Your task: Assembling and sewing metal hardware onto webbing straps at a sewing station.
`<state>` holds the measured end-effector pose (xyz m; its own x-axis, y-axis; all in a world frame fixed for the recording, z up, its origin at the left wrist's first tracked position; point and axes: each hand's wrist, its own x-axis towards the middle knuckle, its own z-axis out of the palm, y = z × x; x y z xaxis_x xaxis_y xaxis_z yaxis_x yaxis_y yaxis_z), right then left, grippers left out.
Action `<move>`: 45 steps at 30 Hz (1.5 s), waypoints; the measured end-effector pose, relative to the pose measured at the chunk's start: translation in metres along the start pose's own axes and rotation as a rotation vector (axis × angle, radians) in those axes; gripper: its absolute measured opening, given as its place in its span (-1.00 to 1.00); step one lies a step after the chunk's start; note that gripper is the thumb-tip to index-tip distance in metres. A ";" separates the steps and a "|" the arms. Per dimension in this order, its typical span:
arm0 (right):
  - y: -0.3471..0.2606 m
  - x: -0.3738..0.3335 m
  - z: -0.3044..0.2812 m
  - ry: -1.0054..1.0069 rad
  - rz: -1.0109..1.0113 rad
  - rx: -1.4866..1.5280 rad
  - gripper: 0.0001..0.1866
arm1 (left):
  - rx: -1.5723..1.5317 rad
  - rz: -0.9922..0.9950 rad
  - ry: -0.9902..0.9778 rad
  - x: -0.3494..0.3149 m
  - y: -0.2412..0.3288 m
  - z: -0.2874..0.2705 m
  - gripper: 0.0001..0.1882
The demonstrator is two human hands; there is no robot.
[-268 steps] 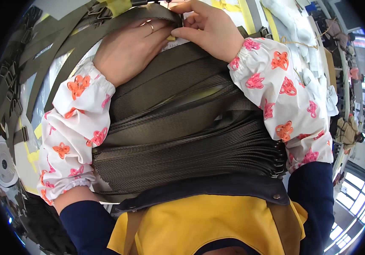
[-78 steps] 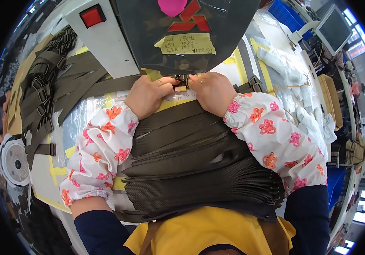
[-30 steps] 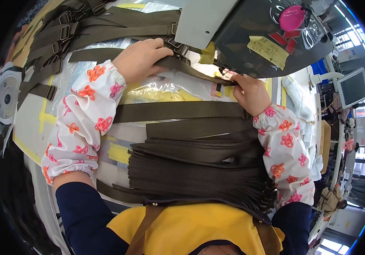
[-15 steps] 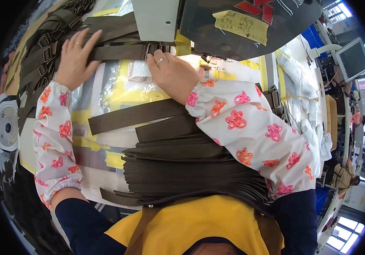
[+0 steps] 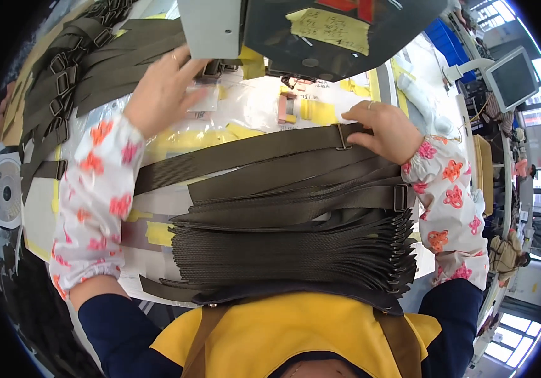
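Observation:
My left hand [image 5: 166, 91] is raised beside the sewing machine head, fingers apart and a little blurred. Its fingertips are near a dark metal buckle [image 5: 212, 68] on webbing, partly hidden under the machine. On the right, my right hand [image 5: 387, 129] reaches over the end of an olive webbing strap [image 5: 239, 154], thumb and forefinger apart around it. A rectangular metal buckle [image 5: 344, 137] sits on this strap by the thumb. Nearer me lies a thick stack of webbing straps [image 5: 283, 252], with another buckle [image 5: 400, 198] at its right side.
The grey and dark sewing machine head [image 5: 346, 38] overhangs the far side. More buckled straps [image 5: 62, 82] are heaped at the far left, above a round white device [image 5: 3, 189]. A screen on an arm [image 5: 512, 77] stands at the right, near a blue bin [image 5: 443, 44].
My right hand has left the buckle under the machine and moved right and nearer, to the strap on the stack. My left hand has shifted right, off the left straps toward the machine.

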<state>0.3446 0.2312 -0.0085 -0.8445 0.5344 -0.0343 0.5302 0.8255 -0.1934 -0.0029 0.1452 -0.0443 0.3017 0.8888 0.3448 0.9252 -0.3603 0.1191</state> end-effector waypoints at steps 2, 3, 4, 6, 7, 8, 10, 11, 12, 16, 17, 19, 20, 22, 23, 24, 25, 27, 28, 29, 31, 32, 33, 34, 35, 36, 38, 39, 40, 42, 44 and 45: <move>0.002 -0.010 0.003 -0.044 -0.096 -0.012 -0.56 | -0.205 -0.025 -0.110 -0.011 0.042 -0.019 -0.58; 0.000 -0.010 0.003 -0.089 -0.059 -0.015 -0.49 | -0.315 -0.068 -0.196 -0.020 0.057 -0.023 -0.58; -0.001 -0.007 0.002 -0.079 -0.060 -0.005 -0.49 | -0.289 -0.027 -0.244 -0.026 0.067 -0.026 -0.57; -0.006 -0.004 -0.002 -0.130 -0.043 -0.043 -0.50 | -0.290 -0.032 -0.312 -0.031 0.080 -0.028 -0.54; -0.008 -0.003 0.000 -0.120 -0.040 -0.041 -0.50 | -0.281 -0.026 -0.314 -0.034 0.083 -0.026 -0.54; -0.010 -0.002 0.003 -0.092 -0.134 -0.092 -0.54 | -0.163 0.006 -0.309 -0.036 0.086 -0.022 -0.54; -0.015 0.000 0.009 -0.057 -0.218 -0.143 -0.57 | -0.041 0.048 -0.302 -0.036 0.092 -0.022 -0.54; -0.019 -0.001 0.012 -0.049 -0.228 -0.213 -0.64 | -0.031 0.096 -0.259 -0.034 0.097 -0.023 -0.56; -0.021 0.000 0.016 -0.041 -0.238 -0.285 -0.70 | -0.023 0.144 -0.214 -0.031 0.099 -0.024 -0.57; -0.028 0.011 0.025 0.019 -0.237 -0.419 -0.88 | -0.009 0.088 -0.209 -0.027 0.103 -0.019 -0.60; -0.024 0.015 0.029 0.064 -0.245 -0.410 -0.90 | -0.007 0.097 -0.207 -0.025 0.103 -0.017 -0.60; -0.019 0.023 0.024 0.129 -0.231 -0.346 -0.89 | -0.078 0.065 -0.152 -0.021 0.102 -0.011 -0.71; -0.018 0.025 0.021 0.188 -0.225 -0.279 -0.87 | -0.080 0.067 -0.152 -0.019 0.097 -0.011 -0.71; -0.021 0.029 0.014 0.210 -0.211 -0.162 -0.87 | -0.285 -0.057 -0.243 -0.013 0.077 -0.016 -0.82; -0.024 0.030 0.012 0.151 -0.094 0.221 -0.87 | -0.434 -0.126 -0.241 -0.007 0.070 -0.025 -0.87; -0.026 0.031 0.012 0.084 0.028 0.603 -0.86 | -0.474 -0.177 -0.259 -0.004 0.060 -0.030 -0.86; -0.027 0.031 0.020 0.168 0.044 0.626 -0.84 | -0.440 -0.243 -0.331 0.003 0.053 -0.039 -0.85; -0.033 0.033 0.038 0.250 0.041 0.614 -0.84 | -0.403 -0.304 -0.403 0.010 0.048 -0.040 -0.83; -0.038 0.035 0.046 0.327 0.031 0.608 -0.83 | -0.233 -0.199 -0.283 0.008 0.048 -0.033 -0.80; -0.042 0.038 0.050 0.295 0.075 0.618 -0.82 | -0.065 -0.092 -0.165 0.007 0.049 -0.027 -0.77; -0.050 0.043 0.051 0.334 0.086 0.714 -0.81 | -0.202 0.014 -0.088 0.011 0.068 -0.011 -0.74; -0.056 0.046 0.048 0.373 0.100 0.792 -0.80 | -0.344 0.123 0.008 0.013 0.080 -0.004 -0.71; -0.062 0.049 0.047 0.348 0.144 0.830 -0.77 | -0.465 0.089 -0.090 0.015 0.088 0.001 -0.69; -0.064 0.047 0.042 0.341 0.138 0.827 -0.77 | -0.579 0.054 -0.187 0.020 0.095 0.008 -0.67; -0.068 0.042 0.037 0.289 0.097 0.781 -0.72 | -0.806 0.042 -0.170 0.023 0.098 0.015 -0.69; -0.070 0.039 0.034 0.237 0.056 0.735 -0.65 | -0.809 0.037 -0.161 0.026 0.092 0.019 -0.69; -0.057 0.035 0.041 0.418 -0.194 0.606 -0.49 | -1.041 -0.251 -0.400 0.030 0.077 0.026 -0.71; -0.052 0.030 0.040 0.432 -0.279 0.355 -0.44 | -1.172 -0.286 -0.356 0.028 0.075 0.027 -0.71; -0.052 0.029 0.037 0.444 -0.359 0.108 -0.40 | -1.175 -0.292 -0.357 0.027 0.073 0.028 -0.71; -0.058 0.028 0.036 0.442 -0.377 0.093 -0.37 | -1.091 -0.281 -0.383 0.024 0.073 0.029 -0.71; -0.059 0.026 0.035 0.346 -0.222 0.182 -0.42 | -0.944 -0.261 -0.275 0.027 0.087 0.019 -0.83; -0.058 0.026 0.034 0.311 -0.161 0.318 -0.45 | -0.634 -0.037 0.138 0.028 0.093 0.014 -0.89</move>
<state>0.2899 0.1910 -0.0320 -0.8259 0.4734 0.3062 0.3044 0.8316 -0.4645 0.0945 0.1407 -0.0368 0.2009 0.8743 0.4418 0.6063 -0.4653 0.6449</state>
